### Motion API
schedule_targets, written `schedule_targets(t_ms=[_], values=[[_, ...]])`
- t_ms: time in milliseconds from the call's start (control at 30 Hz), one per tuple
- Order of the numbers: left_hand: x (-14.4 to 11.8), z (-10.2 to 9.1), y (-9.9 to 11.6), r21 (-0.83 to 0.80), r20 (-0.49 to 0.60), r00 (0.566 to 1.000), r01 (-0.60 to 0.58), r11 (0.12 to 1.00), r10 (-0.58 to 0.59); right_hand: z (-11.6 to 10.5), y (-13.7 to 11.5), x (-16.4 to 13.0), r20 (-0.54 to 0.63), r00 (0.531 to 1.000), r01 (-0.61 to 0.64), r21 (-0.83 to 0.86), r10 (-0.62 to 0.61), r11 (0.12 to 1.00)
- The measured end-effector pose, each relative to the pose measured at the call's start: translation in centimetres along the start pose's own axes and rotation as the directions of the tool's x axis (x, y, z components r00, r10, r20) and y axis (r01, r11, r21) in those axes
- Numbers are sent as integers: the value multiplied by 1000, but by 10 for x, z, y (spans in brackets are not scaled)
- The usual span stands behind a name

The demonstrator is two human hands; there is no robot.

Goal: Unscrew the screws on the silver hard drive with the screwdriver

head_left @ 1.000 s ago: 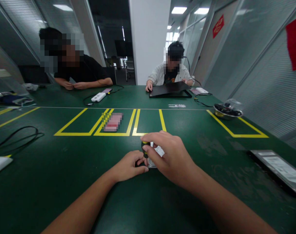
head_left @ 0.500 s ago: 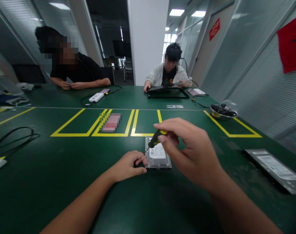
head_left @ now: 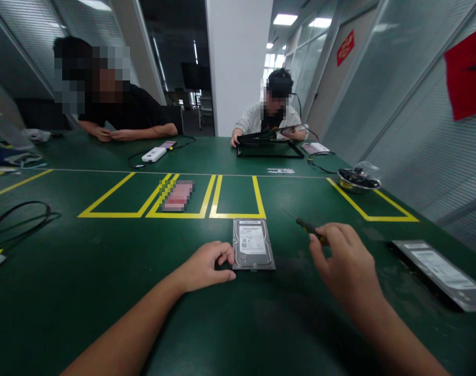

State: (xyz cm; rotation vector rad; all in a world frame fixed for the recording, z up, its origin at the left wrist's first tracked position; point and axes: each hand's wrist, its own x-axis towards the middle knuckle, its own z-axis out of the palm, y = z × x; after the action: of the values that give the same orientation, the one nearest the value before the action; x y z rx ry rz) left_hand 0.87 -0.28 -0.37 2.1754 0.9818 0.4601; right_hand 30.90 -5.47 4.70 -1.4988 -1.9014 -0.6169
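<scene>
A silver hard drive (head_left: 253, 243) lies flat on the green table, its white label facing up. My left hand (head_left: 208, 266) steadies it, curled fingers against its left edge and thumb at the near left corner. To the right of the drive, my right hand (head_left: 345, 258) is closed round the dark green and yellow handle of a screwdriver (head_left: 310, 228). The screwdriver's thin shaft points forward and left, above the table and apart from the drive.
A second hard drive (head_left: 437, 271) lies at the right. Behind it stands a metal bowl (head_left: 359, 183) of dark items. Yellow tape (head_left: 238, 215) marks boxes, one under a blurred pinkish thing (head_left: 178, 196). Across the table, one person handles a black frame (head_left: 269, 151); another leans on the table.
My right hand has moved right with the screwdriver, away from above the hard drive, and the drive's label is uncovered. My left hand has stayed at the drive's edge.
</scene>
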Motion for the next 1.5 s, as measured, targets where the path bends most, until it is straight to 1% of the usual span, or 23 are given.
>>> schedule_targets(t_ms=[133, 233, 300, 400, 467, 500, 567, 667, 800, 900, 1067, 1233, 1333, 1433, 1500], values=[[0, 1, -3, -8, -11, 1000, -16, 1000, 16, 12, 7, -24, 175, 984, -10, -105, 28, 994], [0, 2, -4, -14, -13, 1000, -17, 1000, 17, 18, 8, -36, 294, 953, -33, -131, 71, 991], [0, 2, -5, -18, -14, 1000, -14, 1000, 14, 22, 7, -40, 396, 911, -68, -128, 114, 989], [0, 2, -5, -16, -16, 1000, -13, 1000, 13, 28, 5, -41, 563, 807, -129, -130, 180, 983], [0, 2, -4, -11, -13, 1000, -13, 1000, 13, 29, 4, -40, 626, 750, -145, -161, 214, 976], [0, 1, -3, -10, -11, 1000, -11, 1000, 11, 30, 4, -40, 642, 733, -140, -180, 224, 974], [0, 0, -1, -9, -7, 1000, -9, 1000, 9, 30, 5, -38, 656, 716, -125, -214, 237, 969], [0, 0, 2, -7, -10, 1000, -9, 1000, 9, 31, 9, -37, 656, 717, -110, -227, 236, 968], [-1, 1, 5, -42, -36, 999, -23, 999, 22, 34, 14, -36, 631, 755, -81, -181, 179, 980], [-2, 2, 6, -66, -54, 998, -34, 997, 31, 37, 17, -37, 617, 774, -58, -155, 142, 986], [-3, 1, 10, -69, -95, 994, -61, 996, 54, 39, 20, -38, 605, 789, -26, -133, 102, 991], [-6, 0, 14, 54, -97, 991, -88, 995, 93, 40, 26, -39, 598, 800, 2, -100, 59, 995], [-8, 1, 19, 134, -94, 988, -108, 985, 121, 41, 29, -40, 604, 796, 9, -75, 38, 997], [-7, -2, 31, 221, -89, 985, -125, 967, 147, 42, 33, -40, 603, 797, 16, -49, 16, 999], [-7, -9, 42, 274, -96, 980, -140, 951, 172, 43, 35, -40, 595, 804, 26, -37, 1, 999]])
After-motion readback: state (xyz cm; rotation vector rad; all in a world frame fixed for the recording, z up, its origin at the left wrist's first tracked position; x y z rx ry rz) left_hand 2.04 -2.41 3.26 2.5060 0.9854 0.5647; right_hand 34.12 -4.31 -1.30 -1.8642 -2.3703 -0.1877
